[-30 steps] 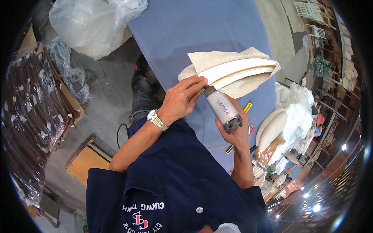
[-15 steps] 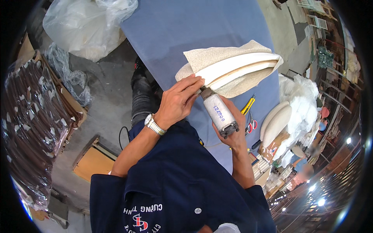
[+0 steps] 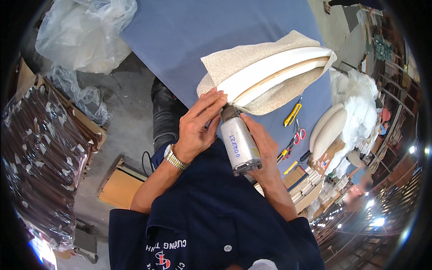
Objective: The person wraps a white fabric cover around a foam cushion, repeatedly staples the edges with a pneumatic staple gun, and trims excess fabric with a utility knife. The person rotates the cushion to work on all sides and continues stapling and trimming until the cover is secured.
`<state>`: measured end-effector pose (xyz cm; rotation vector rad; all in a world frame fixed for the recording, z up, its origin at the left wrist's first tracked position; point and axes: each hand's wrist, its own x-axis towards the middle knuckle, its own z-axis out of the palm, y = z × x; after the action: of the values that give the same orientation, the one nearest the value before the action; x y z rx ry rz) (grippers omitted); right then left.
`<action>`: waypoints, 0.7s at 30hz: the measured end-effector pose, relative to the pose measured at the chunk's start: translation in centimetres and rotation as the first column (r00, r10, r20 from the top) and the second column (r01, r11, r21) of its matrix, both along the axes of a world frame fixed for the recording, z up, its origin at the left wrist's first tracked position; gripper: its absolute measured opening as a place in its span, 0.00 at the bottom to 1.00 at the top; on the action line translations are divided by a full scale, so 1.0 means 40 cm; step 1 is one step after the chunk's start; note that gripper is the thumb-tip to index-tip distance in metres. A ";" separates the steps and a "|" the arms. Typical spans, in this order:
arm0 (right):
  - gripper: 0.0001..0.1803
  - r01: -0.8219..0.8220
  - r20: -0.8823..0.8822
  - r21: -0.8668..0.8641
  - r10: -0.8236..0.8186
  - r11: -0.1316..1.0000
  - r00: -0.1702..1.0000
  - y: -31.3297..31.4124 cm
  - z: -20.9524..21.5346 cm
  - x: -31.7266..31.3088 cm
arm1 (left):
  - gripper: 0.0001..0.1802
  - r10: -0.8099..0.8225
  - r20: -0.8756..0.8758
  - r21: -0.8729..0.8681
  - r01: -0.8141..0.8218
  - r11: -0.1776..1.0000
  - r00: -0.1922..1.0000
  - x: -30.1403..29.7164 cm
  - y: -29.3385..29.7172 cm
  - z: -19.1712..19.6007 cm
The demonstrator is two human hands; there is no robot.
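A long curved panel with white padding (image 3: 256,73) and a thin wooden strip (image 3: 288,72) lies underside up on the blue table. Beige fabric (image 3: 258,58) is spread loosely around it. My left hand (image 3: 198,123) pinches the fabric edge at the panel's near left end, its fingertips pressed together there. In my right hand (image 3: 263,146) is a silver staple gun (image 3: 238,143), its dark nose against or very close to that same end, beside my left fingertips. The exact contact point is hidden by the fingers and the nose.
On the blue table (image 3: 189,40) to the right lie a yellow utility knife (image 3: 293,114), red-handled scissors (image 3: 300,135) and yellow-and-black pliers (image 3: 285,154). Beyond them are beige curved padded pieces (image 3: 328,128) and white plastic wrapping (image 3: 357,96). Plastic-wrapped brown parts (image 3: 45,157) stand at left.
The staple gun's rear end has swung left and toward me, while its nose stays at the panel's near end. My view has shifted slightly, showing more of the tools on the right.
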<state>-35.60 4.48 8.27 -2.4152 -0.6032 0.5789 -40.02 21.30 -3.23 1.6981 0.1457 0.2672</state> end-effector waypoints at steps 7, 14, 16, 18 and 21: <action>0.47 -0.017 -0.097 -0.036 0.014 0.999 0.995 -0.014 0.018 0.042 | 0.32 -0.025 -0.027 -0.019 0.024 1.000 0.999 -0.004 -0.006 -0.005; 0.40 0.027 -0.057 0.033 -0.026 0.999 0.998 -0.019 -0.014 0.022 | 0.30 -0.023 -0.068 -0.042 0.021 0.999 0.997 -0.009 -0.002 -0.002; 0.40 0.027 -0.073 0.023 -0.025 0.999 0.997 -0.009 -0.012 0.026 | 0.30 -0.004 -0.066 -0.071 0.000 0.997 0.998 -0.007 0.001 -0.005; 0.40 0.041 -0.087 0.018 -0.040 0.999 0.995 -0.001 -0.012 0.030 | 0.29 0.006 -0.073 -0.083 -0.012 0.996 0.997 -0.005 0.004 -0.003; 0.39 0.074 -0.090 0.030 -0.071 0.997 0.993 0.004 -0.019 0.027 | 0.29 0.014 -0.071 -0.059 -0.018 0.998 0.997 -0.001 0.007 -0.003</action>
<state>-34.52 4.62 7.50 -2.3555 -0.4818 0.6368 -40.05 21.59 -3.33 1.6480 0.2176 0.2128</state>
